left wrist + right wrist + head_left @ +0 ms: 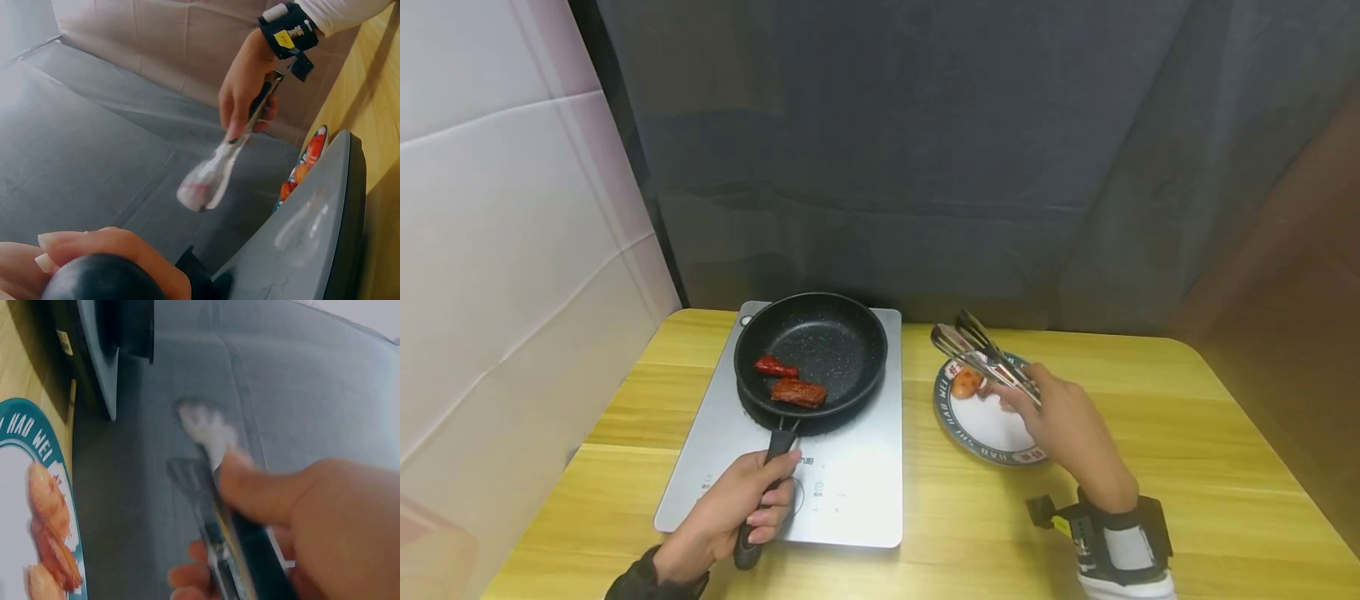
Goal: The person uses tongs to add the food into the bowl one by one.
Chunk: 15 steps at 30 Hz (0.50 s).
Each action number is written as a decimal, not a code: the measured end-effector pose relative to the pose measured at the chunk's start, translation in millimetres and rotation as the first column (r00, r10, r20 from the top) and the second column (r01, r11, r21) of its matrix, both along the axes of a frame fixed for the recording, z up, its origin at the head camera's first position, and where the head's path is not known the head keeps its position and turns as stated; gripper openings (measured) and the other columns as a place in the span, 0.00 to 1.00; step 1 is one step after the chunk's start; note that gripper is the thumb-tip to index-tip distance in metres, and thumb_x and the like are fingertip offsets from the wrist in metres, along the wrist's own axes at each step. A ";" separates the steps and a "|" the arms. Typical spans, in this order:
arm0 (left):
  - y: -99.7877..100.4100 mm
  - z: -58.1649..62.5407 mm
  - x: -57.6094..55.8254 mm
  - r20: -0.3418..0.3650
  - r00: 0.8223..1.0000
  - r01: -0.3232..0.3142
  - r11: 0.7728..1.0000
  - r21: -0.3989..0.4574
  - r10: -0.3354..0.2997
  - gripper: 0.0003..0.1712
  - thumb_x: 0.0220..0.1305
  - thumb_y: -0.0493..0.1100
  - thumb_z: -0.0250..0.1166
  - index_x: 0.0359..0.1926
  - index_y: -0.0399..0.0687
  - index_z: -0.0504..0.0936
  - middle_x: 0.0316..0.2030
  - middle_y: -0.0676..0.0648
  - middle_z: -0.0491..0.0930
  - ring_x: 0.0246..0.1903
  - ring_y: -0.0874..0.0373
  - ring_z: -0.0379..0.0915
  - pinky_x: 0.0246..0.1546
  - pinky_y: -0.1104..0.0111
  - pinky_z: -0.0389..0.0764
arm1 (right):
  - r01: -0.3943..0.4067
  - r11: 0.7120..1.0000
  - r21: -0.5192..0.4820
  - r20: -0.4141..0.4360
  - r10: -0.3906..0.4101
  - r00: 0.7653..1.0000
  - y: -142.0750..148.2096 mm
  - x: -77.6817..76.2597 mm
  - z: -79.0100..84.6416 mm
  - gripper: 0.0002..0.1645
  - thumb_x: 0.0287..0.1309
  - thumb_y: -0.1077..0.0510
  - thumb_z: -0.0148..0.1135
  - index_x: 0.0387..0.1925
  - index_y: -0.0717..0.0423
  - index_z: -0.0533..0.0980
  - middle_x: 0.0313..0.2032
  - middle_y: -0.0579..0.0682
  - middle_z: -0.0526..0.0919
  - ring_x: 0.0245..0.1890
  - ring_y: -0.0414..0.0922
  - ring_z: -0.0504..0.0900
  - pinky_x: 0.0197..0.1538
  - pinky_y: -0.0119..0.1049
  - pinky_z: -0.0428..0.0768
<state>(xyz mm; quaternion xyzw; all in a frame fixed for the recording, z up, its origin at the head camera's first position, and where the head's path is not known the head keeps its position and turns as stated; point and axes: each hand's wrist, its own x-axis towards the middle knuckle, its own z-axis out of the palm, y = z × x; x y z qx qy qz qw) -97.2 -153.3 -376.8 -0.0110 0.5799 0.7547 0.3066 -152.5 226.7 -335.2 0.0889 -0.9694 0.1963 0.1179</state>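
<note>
My left hand (741, 504) grips the black handle (780, 446) of a frying pan (850, 354). Inside the pan, toward its lower left, lie a red drumstick (775, 367) and a reddish-brown slab of meat (799, 392). On the other side, my right hand (1063, 421) holds metal tongs (973, 354) over a patterned plate (958, 429). The tongs' two heads stand apart with nothing between them, pointing up and left. In the right wrist view, several browned meat pieces (51, 503) lie along one side of the plate; from above, the hand partly covers them.
The pan sits on a flat silver induction cooker (868, 492) with printed controls at its front. Wooden table (1195, 433) surrounds the cooker and plate. A dark cloth (925, 150) hangs behind, and a white one (512, 250) stands along the left edge.
</note>
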 end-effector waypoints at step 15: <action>-0.3 -0.8 -0.4 0.012 1.000 -0.003 1.000 0.005 0.003 0.20 0.72 0.52 0.54 0.31 0.43 0.59 0.15 0.57 0.56 0.08 0.69 0.52 0.07 0.78 0.58 | 0.088 0.987 0.135 0.250 -0.120 0.961 15.8 0.6 -2.9 0.49 0.58 0.27 0.51 0.50 0.72 0.71 0.34 0.67 0.78 0.26 0.53 0.75 0.22 0.46 0.73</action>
